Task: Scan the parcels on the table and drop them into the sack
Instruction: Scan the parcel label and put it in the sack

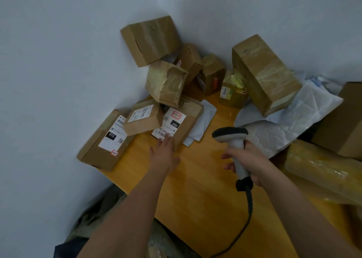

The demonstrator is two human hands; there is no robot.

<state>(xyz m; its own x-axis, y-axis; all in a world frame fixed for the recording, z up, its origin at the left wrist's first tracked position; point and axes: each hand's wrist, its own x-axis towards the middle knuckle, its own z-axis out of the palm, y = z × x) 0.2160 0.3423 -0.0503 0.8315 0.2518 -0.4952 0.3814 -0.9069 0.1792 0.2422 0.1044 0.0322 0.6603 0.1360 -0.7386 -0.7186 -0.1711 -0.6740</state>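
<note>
On the table point(205, 189), left hand point(164, 154) touches a parcel point(182, 124).

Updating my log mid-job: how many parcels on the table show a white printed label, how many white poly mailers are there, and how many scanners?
Labelled cardboard boxes: 3 ("010" box, small box, "060" box)
White poly mailers: 2 (flat mailer, crumpled mailer)
Scanners: 1 (scanner, in the right hand)
Total: 6
</note>
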